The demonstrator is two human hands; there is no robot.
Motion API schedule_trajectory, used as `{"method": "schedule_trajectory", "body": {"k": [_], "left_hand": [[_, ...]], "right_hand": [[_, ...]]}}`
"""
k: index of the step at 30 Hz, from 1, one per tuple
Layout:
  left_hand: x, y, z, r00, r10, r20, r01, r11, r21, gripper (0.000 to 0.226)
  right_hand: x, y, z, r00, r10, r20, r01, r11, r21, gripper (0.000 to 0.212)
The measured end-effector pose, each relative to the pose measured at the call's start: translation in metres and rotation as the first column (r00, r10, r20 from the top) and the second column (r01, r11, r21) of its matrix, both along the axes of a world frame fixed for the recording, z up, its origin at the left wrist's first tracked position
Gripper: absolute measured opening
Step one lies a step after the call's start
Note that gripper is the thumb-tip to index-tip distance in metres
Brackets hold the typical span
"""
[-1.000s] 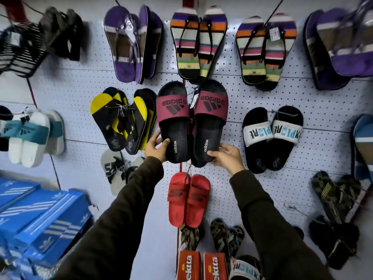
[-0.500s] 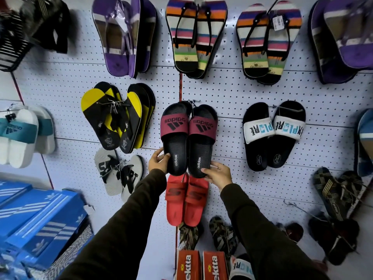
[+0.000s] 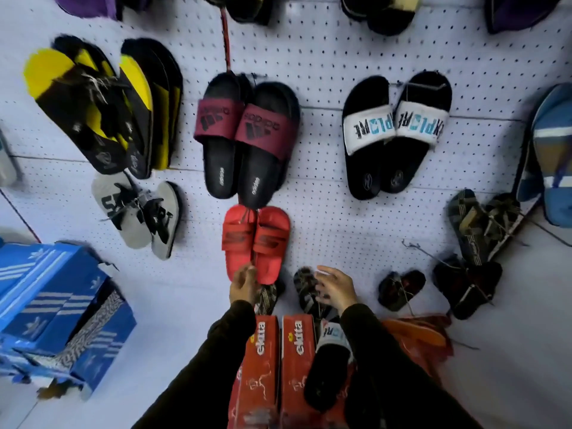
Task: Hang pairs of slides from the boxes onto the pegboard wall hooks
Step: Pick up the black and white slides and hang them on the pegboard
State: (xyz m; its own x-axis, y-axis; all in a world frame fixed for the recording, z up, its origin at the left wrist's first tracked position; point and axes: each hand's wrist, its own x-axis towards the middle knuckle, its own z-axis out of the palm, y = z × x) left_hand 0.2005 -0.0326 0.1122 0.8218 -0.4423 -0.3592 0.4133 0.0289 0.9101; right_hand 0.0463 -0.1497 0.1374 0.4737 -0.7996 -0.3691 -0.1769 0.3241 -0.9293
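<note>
A pair of black slides with maroon straps (image 3: 246, 140) hangs by itself on the white pegboard (image 3: 322, 72), free of both hands. Below it hangs a red pair (image 3: 255, 243). My left hand (image 3: 244, 286) is at the heel end of the red pair, fingers curled loosely and touching its lower edge. My right hand (image 3: 335, 287) is open with spread fingers, in front of a dark patterned pair (image 3: 306, 289). Two red shoe boxes (image 3: 278, 366) stand below my arms, with a black slide with a white strap (image 3: 328, 363) lying beside them.
Blue striped shoe boxes (image 3: 52, 308) are stacked at lower left. Other pairs hang around: yellow-black (image 3: 93, 106), grey-black (image 3: 139, 218), black with white straps (image 3: 396, 134), dark sandals (image 3: 483, 230) at right. Orange footwear (image 3: 418, 335) lies at lower right.
Both hands have let go of the maroon-strapped pair, which now hangs on the wall, and have dropped to the red pair's heels. The view has tilted downward.
</note>
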Motion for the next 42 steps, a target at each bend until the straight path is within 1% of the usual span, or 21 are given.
{"method": "schedule_trajectory", "body": {"k": [2, 4, 6, 8, 9, 11, 12, 14, 17, 19, 20, 23, 24, 28, 31, 33, 34, 37, 39, 40, 42], "left_hand": [[-0.022, -0.004, -0.03, 0.997, -0.075, 0.008, 0.074, 0.993, 0.087, 0.042], [-0.045, -0.007, -0.061, 0.98, -0.201, -0.006, 0.197, 0.958, 0.21, 0.044], [-0.068, -0.007, -0.086, 0.942, -0.325, -0.081, 0.334, 0.891, 0.306, 0.045], [-0.09, -0.011, -0.106, 0.9, -0.388, -0.198, 0.434, 0.832, 0.345, 0.046], [-0.101, -0.014, -0.113, 0.883, -0.4, -0.247, 0.466, 0.812, 0.352, 0.048], [-0.121, -0.017, -0.128, 0.853, -0.43, -0.295, 0.518, 0.768, 0.376, 0.049], [-0.131, -0.019, -0.134, 0.838, -0.451, -0.309, 0.544, 0.74, 0.396, 0.048], [-0.144, -0.024, -0.143, 0.823, -0.47, -0.318, 0.568, 0.697, 0.438, 0.048], [-0.156, -0.03, -0.154, 0.821, -0.468, -0.327, 0.571, 0.664, 0.483, 0.055], [-0.161, -0.033, -0.16, 0.813, -0.465, -0.351, 0.583, 0.646, 0.493, 0.057], [-0.163, -0.033, -0.163, 0.804, -0.473, -0.361, 0.595, 0.636, 0.492, 0.056], [-0.165, -0.031, -0.173, 0.78, -0.505, -0.369, 0.624, 0.584, 0.519, 0.053], [-0.165, -0.03, -0.175, 0.779, -0.51, -0.365, 0.624, 0.575, 0.529, 0.052], [-0.168, -0.02, -0.172, 0.782, -0.482, -0.396, 0.623, 0.583, 0.521, 0.048], [-0.171, -0.012, -0.165, 0.804, -0.453, -0.385, 0.594, 0.634, 0.494, 0.047], [-0.171, -0.01, -0.157, 0.827, -0.443, -0.347, 0.562, 0.67, 0.484, 0.046], [-0.17, -0.01, -0.152, 0.837, -0.444, -0.32, 0.547, 0.685, 0.48, 0.041], [-0.166, -0.011, -0.131, 0.86, -0.446, -0.247, 0.509, 0.74, 0.439, 0.01], [-0.164, -0.012, -0.112, 0.877, -0.438, -0.2, 0.481, 0.788, 0.384, 0.007], [-0.162, -0.014, -0.102, 0.882, -0.443, -0.16, 0.47, 0.806, 0.359, 0.012], [-0.161, -0.019, -0.081, 0.893, -0.44, -0.1, 0.448, 0.839, 0.309, 0.035]], "right_hand": [[-0.029, -0.003, -0.026, 0.994, -0.038, -0.102, 0.036, 0.999, -0.017, 0.03], [-0.061, -0.008, -0.057, 0.978, -0.038, -0.207, 0.037, 0.999, -0.005, 0.03], [-0.093, -0.006, -0.087, 0.951, -0.045, -0.305, 0.069, 0.995, 0.068, 0.032], [-0.125, -0.001, -0.109, 0.896, -0.044, -0.441, 0.077, 0.995, 0.057, 0.025], [-0.14, 0.001, -0.122, 0.877, -0.045, -0.478, 0.08, 0.995, 0.052, 0.03], [-0.163, 0.007, -0.142, 0.839, -0.039, -0.543, 0.14, 0.98, 0.145, 0.054], [-0.171, 0.01, -0.151, 0.829, -0.016, -0.559, 0.153, 0.968, 0.2, 0.06], [-0.178, 0.013, -0.169, 0.851, 0.005, -0.525, 0.157, 0.952, 0.264, 0.057], [-0.181, 0.019, -0.183, 0.903, -0.012, -0.429, 0.187, 0.911, 0.367, 0.052], [-0.184, 0.022, -0.188, 0.921, -0.022, -0.39, 0.203, 0.879, 0.432, 0.052], [-0.186, 0.023, -0.191, 0.929, -0.035, -0.369, 0.206, 0.876, 0.435, 0.053], [-0.195, 0.021, -0.198, 0.934, -0.08, -0.349, 0.209, 0.913, 0.35, 0.057], [-0.198, 0.02, -0.2, 0.933, -0.086, -0.35, 0.216, 0.911, 0.352, 0.055], [-0.206, 0.02, -0.193, 0.927, -0.108, -0.358, 0.287, 0.82, 0.496, 0.046], [-0.205, 0.023, -0.185, 0.937, -0.126, -0.325, 0.285, 0.815, 0.504, 0.049], [-0.203, 0.023, -0.175, 0.939, -0.16, -0.305, 0.298, 0.82, 0.489, 0.053], [-0.202, 0.022, -0.169, 0.941, -0.173, -0.292, 0.3, 0.825, 0.478, 0.054], [-0.197, 0.017, -0.147, 0.948, -0.25, -0.196, 0.314, 0.832, 0.457, 0.051], [-0.194, 0.013, -0.131, 0.95, -0.285, -0.126, 0.311, 0.847, 0.431, 0.053], [-0.191, 0.01, -0.121, 0.951, -0.291, -0.102, 0.307, 0.861, 0.406, 0.056], [-0.186, 0.005, -0.102, 0.95, -0.308, -0.057, 0.309, 0.887, 0.344, 0.062]]}}
